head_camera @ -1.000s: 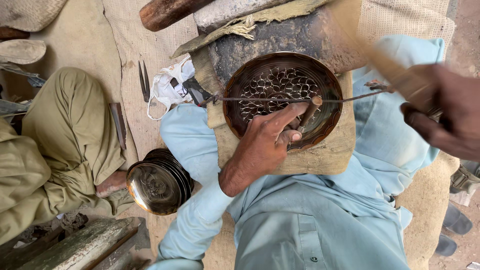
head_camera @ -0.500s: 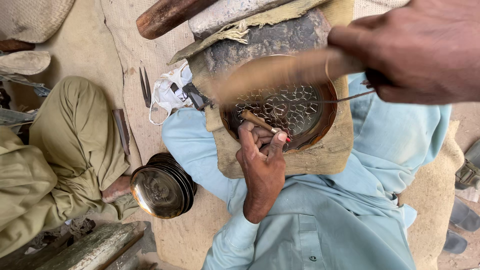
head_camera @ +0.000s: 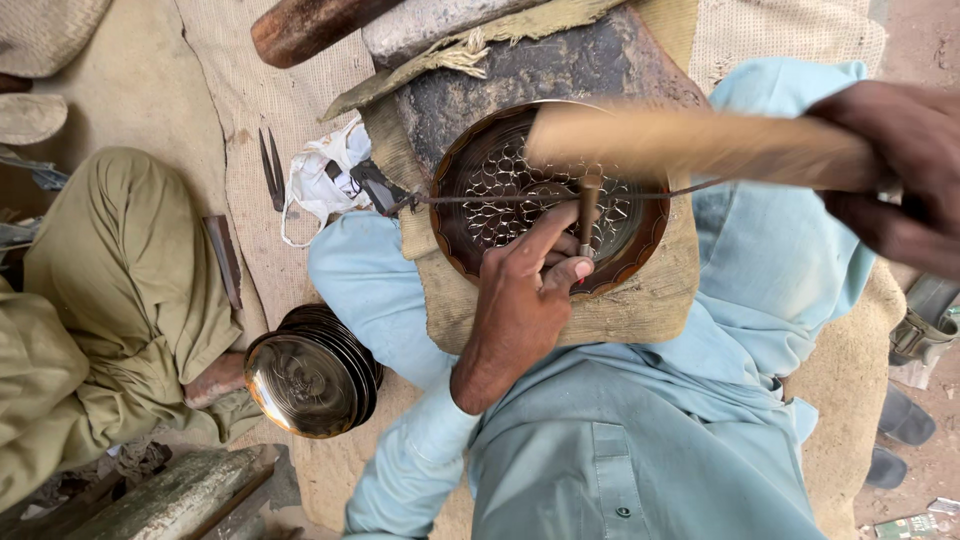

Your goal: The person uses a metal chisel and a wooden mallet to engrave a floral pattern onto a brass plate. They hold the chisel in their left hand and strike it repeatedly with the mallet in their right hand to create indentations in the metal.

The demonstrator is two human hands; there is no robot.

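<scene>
Gripping punch point(head_camera: 587, 215) – left hand point(head_camera: 520, 300) – on plate point(head_camera: 480, 215)

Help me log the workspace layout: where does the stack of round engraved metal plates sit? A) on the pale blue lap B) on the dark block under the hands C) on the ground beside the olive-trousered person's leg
C: the stack of round engraved metal plates rests on the ground mat by the olive-trousered leg.

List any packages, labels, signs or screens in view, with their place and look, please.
White plastic bag: crumpled on the mat, left of the brass plate, dark things inside.
Small printed packet: flat on the ground in the bottom right corner, greenish with pale parts, partly cut off by the picture edge.
No signs or screens are visible.
</scene>
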